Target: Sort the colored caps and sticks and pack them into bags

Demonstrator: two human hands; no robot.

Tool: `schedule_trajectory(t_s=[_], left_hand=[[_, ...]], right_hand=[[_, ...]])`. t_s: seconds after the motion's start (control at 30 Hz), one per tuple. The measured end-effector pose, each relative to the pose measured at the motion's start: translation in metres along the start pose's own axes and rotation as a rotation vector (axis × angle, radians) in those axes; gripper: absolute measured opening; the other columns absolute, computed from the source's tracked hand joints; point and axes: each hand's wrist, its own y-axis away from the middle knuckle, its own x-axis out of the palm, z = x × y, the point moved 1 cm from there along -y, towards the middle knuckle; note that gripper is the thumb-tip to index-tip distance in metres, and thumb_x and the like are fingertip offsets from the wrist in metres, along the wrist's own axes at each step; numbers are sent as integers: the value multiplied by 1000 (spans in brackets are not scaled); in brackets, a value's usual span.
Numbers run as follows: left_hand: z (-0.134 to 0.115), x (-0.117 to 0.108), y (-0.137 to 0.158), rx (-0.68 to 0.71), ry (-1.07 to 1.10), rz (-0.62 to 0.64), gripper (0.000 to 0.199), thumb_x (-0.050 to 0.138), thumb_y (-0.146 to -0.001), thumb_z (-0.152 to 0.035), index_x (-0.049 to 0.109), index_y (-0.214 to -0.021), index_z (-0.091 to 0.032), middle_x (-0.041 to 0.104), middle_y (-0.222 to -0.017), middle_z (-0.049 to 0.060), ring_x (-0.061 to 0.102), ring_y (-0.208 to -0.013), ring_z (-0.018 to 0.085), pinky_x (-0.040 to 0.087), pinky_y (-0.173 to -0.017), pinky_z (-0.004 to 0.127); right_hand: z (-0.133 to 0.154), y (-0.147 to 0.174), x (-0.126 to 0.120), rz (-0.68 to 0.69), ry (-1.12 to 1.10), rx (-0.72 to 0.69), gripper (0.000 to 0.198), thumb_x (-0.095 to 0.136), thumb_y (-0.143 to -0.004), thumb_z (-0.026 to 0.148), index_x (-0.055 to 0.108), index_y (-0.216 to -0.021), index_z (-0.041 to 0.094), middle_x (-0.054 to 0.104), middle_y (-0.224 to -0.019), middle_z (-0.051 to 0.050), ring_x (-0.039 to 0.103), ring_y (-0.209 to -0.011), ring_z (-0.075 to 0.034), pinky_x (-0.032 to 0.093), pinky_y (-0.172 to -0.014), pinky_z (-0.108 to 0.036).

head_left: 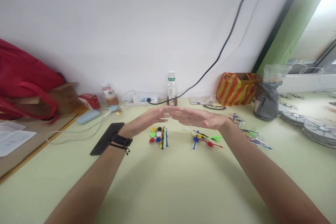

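Observation:
Above the table, my left hand (144, 121) and my right hand (199, 117) are raised with straight fingers, their tips meeting or overlapping in the middle. Neither holds anything. Below my left hand lie several round coloured discs (152, 140) in two columns, beside a row of thin coloured arrow-shaped sticks (166, 138). Under my right hand is a loose group of coloured arrow pieces joined to discs, including a blue one (195, 140) and a red one (210, 145). A black watch (121, 140) is on my left wrist.
A drink bottle (172, 89) stands by the wall, with a black cable (223, 47) crossing it. A black phone (107, 139) lies left. At right are bagged coloured pieces (256, 138), a striped bag (231, 89), a grey bag (267, 99) and stacked grey discs (321, 133).

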Motion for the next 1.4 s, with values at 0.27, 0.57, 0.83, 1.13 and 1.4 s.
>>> schedule_trajectory(t_s=[0.27, 0.57, 0.83, 1.13, 1.4], left_hand=[[7, 16, -12, 46, 107, -157, 53, 44, -101, -64, 64, -137, -32, 59, -148, 9, 53, -138, 32, 45, -110, 45], [9, 12, -11, 105, -30, -357, 41, 57, -98, -54, 73, -123, -26, 68, -137, 12, 64, -125, 29, 50, -104, 41], [16, 6, -15, 112, -30, -413, 42, 64, -95, -54, 76, -120, -23, 71, -132, 13, 68, -118, 31, 54, -101, 44], [18, -6, -11, 138, -184, -434, 34, 78, -84, -47, 80, -103, -19, 78, -107, 11, 71, -93, 22, 57, -90, 38], [22, -12, -11, 167, -209, -432, 29, 78, -85, -45, 77, -92, -17, 76, -87, 8, 69, -85, 20, 56, -83, 36]], right_hand=[[-8, -12, 3, -221, -132, -84, 86, 60, -82, 78, 38, -156, 39, 28, -169, -3, 23, -156, -27, 20, -124, -47], [-6, -6, -1, -131, -207, -9, 84, 56, -88, 76, 34, -159, 37, 31, -168, -6, 27, -155, -30, 17, -124, -52], [-3, -6, 4, -89, -220, 39, 94, 55, -88, 78, 23, -163, 34, 28, -169, -7, 27, -155, -30, 19, -125, -50], [-8, -2, -4, -66, -262, -2, 85, 47, -91, 78, 27, -162, 35, 28, -169, -4, 28, -154, -32, 16, -125, -54], [-9, 0, -4, -71, -290, 44, 90, 47, -89, 81, 25, -162, 33, 26, -170, -6, 28, -154, -32, 19, -125, -53]])
